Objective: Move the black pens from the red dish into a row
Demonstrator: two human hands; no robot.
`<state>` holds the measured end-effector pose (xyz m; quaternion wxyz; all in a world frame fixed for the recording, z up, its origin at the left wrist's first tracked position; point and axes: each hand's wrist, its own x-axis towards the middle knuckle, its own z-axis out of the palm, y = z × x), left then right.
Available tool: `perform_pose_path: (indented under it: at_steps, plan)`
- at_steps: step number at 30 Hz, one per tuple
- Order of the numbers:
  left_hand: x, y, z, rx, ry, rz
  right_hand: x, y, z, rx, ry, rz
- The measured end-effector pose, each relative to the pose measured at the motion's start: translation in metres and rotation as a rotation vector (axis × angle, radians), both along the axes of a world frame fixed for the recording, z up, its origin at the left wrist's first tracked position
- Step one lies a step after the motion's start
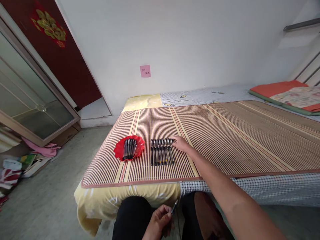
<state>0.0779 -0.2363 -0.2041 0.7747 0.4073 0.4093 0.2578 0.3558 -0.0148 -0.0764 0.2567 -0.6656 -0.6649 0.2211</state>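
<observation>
One dark pen (174,207) pinched in left grip (160,220); pen row (161,152) lies just left of right grip (180,144), its hold unclear; red dish (118,151) of pens (128,149) farther left.

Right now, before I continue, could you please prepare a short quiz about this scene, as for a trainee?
1. Which hand is at the pen row, and at which end?
2. True or false: the red dish lies to the left of the pen row.
3. Choose one. The left hand is: A) in the red dish; B) near the knees; C) on the pen row.

Key:
1. The right hand, at the right end.
2. True.
3. B.
</observation>
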Motion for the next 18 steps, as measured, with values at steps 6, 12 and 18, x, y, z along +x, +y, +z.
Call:
perform_pose_path:
  at_steps: [6, 12, 18]
  plan:
    - [0.000, -0.001, 0.005, -0.013, -0.006, -0.016, 0.001, 0.001, -0.004, 0.015, -0.003, 0.016]
    - [0.000, -0.001, 0.011, -0.010, -0.010, -0.012, 0.000, 0.000, -0.003, 0.027, 0.019, 0.027]
    - [-0.001, -0.002, 0.023, -0.039, -0.014, -0.030, -0.001, -0.002, -0.001, 0.015, 0.033, -0.010]
